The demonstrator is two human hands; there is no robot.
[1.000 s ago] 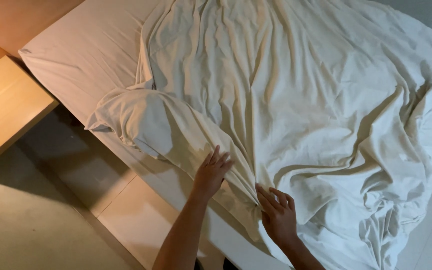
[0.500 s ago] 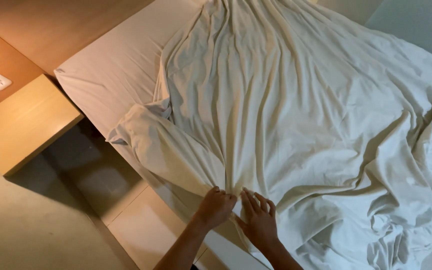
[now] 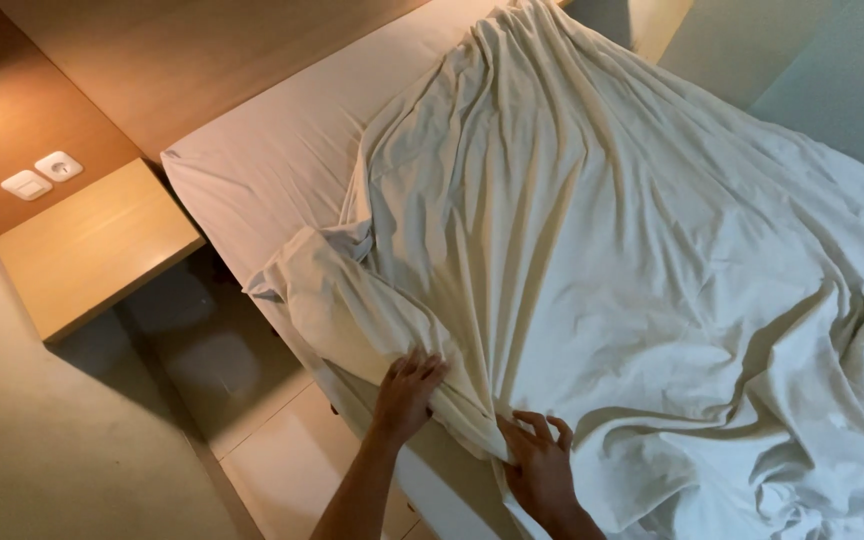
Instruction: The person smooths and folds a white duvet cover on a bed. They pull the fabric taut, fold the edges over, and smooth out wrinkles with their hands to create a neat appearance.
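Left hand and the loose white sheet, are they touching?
Touching. The head view shows the left hand with fingers pressed on the loose white sheet at the mattress edge.

Left of the bed [image 3: 252,180], bare floor [image 3: 252,440] leaves passage; the wooden shelf [image 3: 92,250] juts over it.

Sheet [image 3: 632,230] on bed [image 3: 282,170], nightstand [image 3: 92,250] left

Wood wall [image 3: 182,60], bedside shelf [image 3: 92,250] — tiled floor [image 3: 272,450], warm light.
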